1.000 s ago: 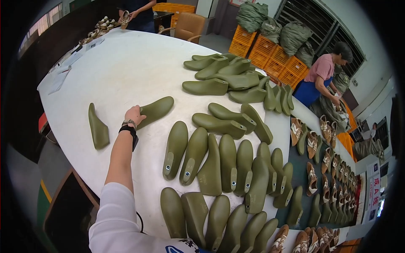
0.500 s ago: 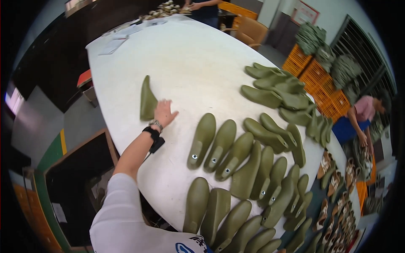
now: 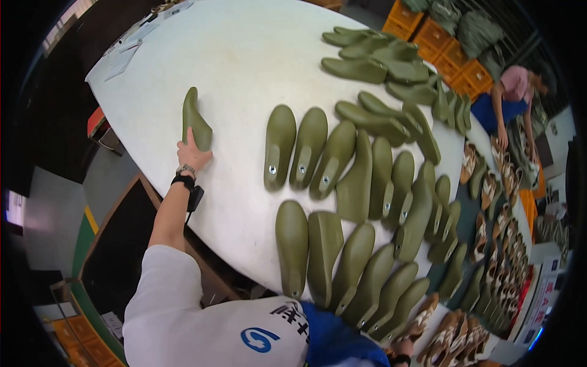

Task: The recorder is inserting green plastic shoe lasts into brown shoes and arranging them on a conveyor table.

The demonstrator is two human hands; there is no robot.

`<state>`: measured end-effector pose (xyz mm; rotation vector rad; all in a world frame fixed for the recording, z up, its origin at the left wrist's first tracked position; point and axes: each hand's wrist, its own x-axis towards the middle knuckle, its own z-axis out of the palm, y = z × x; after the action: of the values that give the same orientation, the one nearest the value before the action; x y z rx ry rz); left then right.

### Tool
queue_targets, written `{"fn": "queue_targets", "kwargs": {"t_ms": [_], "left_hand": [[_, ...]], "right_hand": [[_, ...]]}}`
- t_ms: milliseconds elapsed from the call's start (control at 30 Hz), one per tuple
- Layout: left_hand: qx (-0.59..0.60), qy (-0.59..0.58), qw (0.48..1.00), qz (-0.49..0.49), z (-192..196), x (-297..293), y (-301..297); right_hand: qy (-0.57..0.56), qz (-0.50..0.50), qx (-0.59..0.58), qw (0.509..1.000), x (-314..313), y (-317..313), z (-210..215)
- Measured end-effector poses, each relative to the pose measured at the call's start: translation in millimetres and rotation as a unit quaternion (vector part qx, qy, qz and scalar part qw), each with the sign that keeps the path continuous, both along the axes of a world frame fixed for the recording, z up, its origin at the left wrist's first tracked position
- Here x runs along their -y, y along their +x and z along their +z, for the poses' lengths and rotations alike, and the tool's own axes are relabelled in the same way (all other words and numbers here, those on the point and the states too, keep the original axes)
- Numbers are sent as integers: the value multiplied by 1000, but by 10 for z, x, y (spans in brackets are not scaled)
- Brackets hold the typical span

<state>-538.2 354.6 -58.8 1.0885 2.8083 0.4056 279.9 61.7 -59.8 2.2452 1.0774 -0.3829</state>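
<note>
Partly, the left hand (image 3: 195, 156) covers a green shoe last (image 3: 192, 116).

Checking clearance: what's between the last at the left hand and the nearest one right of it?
Head view: just white tabletop separates the touched last from the nearest last to its right.

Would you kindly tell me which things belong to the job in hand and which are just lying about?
Seemingly in the job:
green last under the left hand
other green lasts in rows
brown-and-white shoes, one near the right hand

Apparently just lying about:
papers on the table
orange crates
bulky sacks
</note>
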Motion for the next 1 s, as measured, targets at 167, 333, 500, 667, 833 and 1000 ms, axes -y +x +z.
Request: {"fn": "queue_targets", "kwargs": {"t_ms": [167,333,500,667,833,1000], "left_hand": [[183,113,966,-145,-11,1044,786],[657,103,745,-49,475,2097,2024],[507,163,827,-182,171,2220,2623],[528,213,811,-132,277,2124,2802],[283,276,915,-84,86,2090,3067],[41,281,954,-97,-98,2156,3228]], "right_hand": [[27,26,-19,999,113,-21,176],[84,17,-55,995,165,-97,369],[161,37,-130,978,118,-71,551],[242,75,-165,953,98,34,617],[241,108,-205,942,34,132,677],[245,199,-227,921,51,244,494]]}}
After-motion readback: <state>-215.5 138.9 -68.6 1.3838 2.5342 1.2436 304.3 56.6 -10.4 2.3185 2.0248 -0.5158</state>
